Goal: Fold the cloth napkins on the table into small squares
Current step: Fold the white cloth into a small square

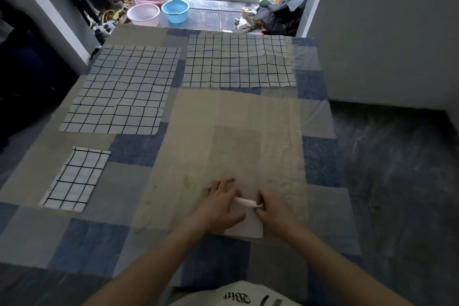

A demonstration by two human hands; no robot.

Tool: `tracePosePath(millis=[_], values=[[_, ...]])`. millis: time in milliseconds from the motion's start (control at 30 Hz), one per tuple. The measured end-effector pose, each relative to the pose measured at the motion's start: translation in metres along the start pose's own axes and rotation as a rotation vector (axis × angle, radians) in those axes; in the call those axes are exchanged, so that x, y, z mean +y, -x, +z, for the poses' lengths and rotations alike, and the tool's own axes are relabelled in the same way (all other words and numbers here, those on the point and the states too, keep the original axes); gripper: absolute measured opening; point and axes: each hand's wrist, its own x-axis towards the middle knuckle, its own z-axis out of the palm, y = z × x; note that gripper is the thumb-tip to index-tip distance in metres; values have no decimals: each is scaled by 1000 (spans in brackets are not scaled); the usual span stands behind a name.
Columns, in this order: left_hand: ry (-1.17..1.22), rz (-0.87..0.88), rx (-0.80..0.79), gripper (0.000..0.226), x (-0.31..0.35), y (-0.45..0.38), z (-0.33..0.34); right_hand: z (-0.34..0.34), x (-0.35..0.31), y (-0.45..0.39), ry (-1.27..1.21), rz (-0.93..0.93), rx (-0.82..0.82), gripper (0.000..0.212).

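Left hand (219, 202), fingers spread, pinning the small plain white cloth napkin (247, 225) flat at the near edge of the patchwork-covered surface (139, 154), while right hand (272, 208) pinches its rolled far edge, apparently forming the fold.

The table (82, 238) is covered in a soft, matt cloth of blue, grey and tan patches — a bit wrinkled. The checked napkins (119, 92) are thin, matt cloth with creases. The plain napkin (248, 227) under the hands looks like pale, smooth cloth. Far off, the pink basin (143, 14) and blue basin (175, 10) look like smooth plastic — the floor (213, 16) there is shiny.
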Motion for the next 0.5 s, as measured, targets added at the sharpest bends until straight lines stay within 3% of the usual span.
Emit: tracePosePath(millis=[100, 167, 300, 500], values=[[92, 31, 30, 29, 10, -5, -8, -4, 5, 9, -193, 62, 83, 22], [309, -4, -30, 10, 17, -12, -12, -10, 9, 13, -347, 131, 147, 22], [471, -55, -101, 15, 24, -35, -6, -19, 24, 20, -505, 244, 244, 27], [586, -93, -109, 29, 47, -51, -6, -26, 43, 19, -486, 313, 383, 31]])
